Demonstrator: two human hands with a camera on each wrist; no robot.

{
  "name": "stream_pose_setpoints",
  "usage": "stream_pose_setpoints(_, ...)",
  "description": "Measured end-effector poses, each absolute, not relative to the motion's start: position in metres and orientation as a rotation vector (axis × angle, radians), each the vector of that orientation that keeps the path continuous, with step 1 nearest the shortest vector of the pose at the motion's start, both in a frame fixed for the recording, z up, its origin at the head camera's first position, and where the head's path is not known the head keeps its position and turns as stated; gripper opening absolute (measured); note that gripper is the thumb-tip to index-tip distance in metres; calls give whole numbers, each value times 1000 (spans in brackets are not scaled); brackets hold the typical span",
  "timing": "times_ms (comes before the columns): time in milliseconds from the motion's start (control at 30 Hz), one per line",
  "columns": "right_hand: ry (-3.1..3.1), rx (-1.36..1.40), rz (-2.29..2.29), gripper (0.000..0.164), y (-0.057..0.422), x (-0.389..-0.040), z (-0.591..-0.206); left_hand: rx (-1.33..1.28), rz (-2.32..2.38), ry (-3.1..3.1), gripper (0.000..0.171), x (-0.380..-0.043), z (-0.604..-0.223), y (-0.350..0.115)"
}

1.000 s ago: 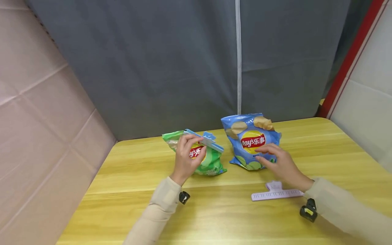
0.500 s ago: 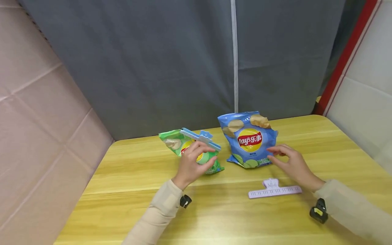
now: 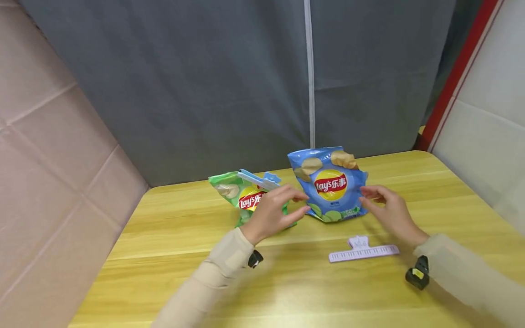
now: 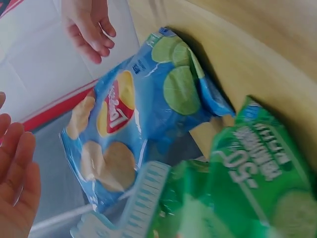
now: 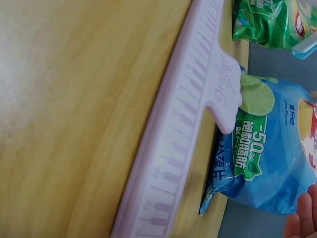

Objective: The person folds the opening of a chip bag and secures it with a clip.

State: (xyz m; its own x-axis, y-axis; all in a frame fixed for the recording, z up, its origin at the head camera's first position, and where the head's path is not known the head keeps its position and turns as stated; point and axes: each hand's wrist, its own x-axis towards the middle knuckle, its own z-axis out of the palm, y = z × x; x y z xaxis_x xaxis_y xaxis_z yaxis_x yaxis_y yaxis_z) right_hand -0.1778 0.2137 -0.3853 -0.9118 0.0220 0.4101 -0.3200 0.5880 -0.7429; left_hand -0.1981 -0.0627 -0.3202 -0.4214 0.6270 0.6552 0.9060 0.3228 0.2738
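A blue bag of Lay's chips [image 3: 328, 207] stands at the back of the table, between my two hands. My left hand [image 3: 274, 212] is at its left side, fingers loosely bent with nothing in them, in front of a green chip bag [image 3: 227, 189]. That green bag has a light blue bag clip [image 4: 143, 198] across its top. To the right of the blue bag is my right hand [image 3: 391, 214], fingers bent and its fingertips close to the bag's edge; the left wrist view shows a gap there. A lilac bag clip [image 3: 362, 253] with piano-key marks lies in front.
The wooden table [image 3: 172, 255] ends at a grey curtain [image 3: 184, 91] behind the bags. A pale panel [image 3: 53, 182] rises on the left and a white one [image 3: 492, 123] with a red edge on the right.
My left hand has moved right, from the front of the green bag toward the blue one. The right hand has drawn back from the blue bag's front to its right edge.
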Motion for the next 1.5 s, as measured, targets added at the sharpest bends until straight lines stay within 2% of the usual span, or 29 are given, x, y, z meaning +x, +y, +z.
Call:
stream_pose_setpoints(433,-2413,72,1371,37,217,-187,-383,-1438,-494,-2732,35,-207,-289,-37)
stream_pose_setpoints(833,-2439,-126,1471,45,219,-193,-382,-1270,-780,-2696,34,-234,-281,-24)
stream_pose_setpoints(1100,-2437,-145,1502,46,218,-198,-385,-1232,-769,-2804,44,-244,-273,-15)
stream_pose_setpoints(1333,-2477,-108,1505,50,214,-199,-380,-1112,-883,-2709,43,-250,-269,-12)
stream_pose_setpoints(1500,-2519,-67,1511,51,216,-200,-381,-1025,-803,-2616,42,-256,-277,-10)
